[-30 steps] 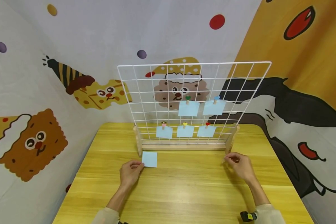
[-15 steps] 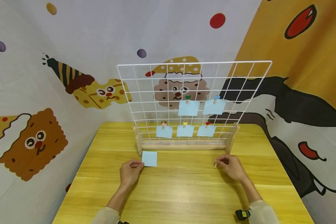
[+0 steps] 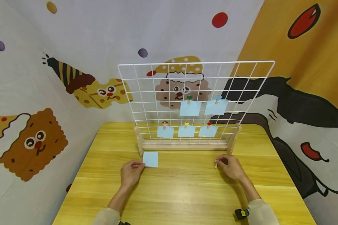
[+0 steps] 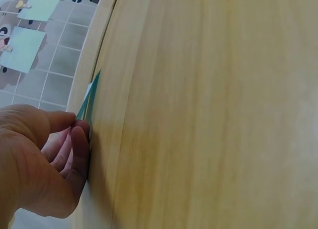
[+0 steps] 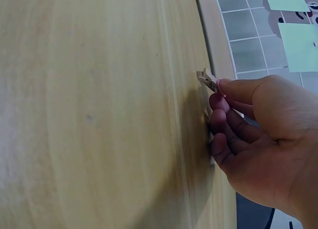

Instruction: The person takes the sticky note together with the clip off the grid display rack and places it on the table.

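Right hand: here it comes — the right hand has moved inward over the last second, off the rack's right foot, and I now see a small, slim wooden clip below its fingertips.
What that means: by my reading, both pieces of the work are now in hand at once, though well apart; the left hand hasn't budged.
Right grip: thumb and forefinger close together, pinching the clip by one end; the other fingers curl in behind.
Left grip: thumb and fingers nearly meeting, pinching the pale-blue square sheet of paper at its near left corner.
Clip's place: over the wood-grain desk, in front of the rack's right foot; I can't tell whether it touches down.
Clip's line: long axis near upright on my head feed, free end pointing down, away from the fingertips.
Sheet's place: just in front of the rack's left foot.
Sheet's line: square, so no long axis; edges run roughly with the rack, and the left wrist feed catches it almost edge-on.
White wire grid rack: five clipped pale-blue sheets, two above three.
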Motion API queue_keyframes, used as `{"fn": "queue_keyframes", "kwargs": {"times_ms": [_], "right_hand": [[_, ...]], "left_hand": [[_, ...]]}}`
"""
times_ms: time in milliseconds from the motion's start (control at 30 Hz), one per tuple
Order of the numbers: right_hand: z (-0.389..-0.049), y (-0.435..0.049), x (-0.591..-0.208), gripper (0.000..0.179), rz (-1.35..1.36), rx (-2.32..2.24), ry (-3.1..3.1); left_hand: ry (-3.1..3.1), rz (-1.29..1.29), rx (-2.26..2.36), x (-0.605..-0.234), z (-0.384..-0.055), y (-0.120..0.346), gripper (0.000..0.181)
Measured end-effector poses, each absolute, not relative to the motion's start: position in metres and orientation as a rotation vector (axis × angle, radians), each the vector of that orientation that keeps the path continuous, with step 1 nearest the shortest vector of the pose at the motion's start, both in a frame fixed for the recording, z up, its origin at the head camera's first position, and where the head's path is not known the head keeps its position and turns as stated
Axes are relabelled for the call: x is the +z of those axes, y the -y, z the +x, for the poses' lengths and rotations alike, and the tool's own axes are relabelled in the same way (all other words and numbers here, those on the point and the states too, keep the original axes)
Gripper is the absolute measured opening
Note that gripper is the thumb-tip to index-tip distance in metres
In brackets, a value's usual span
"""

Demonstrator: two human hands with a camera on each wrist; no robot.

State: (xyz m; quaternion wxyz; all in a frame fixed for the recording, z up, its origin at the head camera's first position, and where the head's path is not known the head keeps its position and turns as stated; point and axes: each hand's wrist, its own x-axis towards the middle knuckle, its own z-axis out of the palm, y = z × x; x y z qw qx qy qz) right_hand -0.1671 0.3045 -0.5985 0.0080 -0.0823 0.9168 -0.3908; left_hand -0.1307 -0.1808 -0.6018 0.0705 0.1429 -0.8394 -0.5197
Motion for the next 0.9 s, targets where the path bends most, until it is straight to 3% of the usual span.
{"fn": "queue_keyframes", "kwargs": {"times_ms": [900], "right_hand": [[-0.1677, -0.3009, -0.6038, 0.009, -0.216, -1.156, -2.918]], "left_hand": [[2.547, 0.356, -1.519, -0.6033, -0.1314, 0.1834, 0.011]]}}
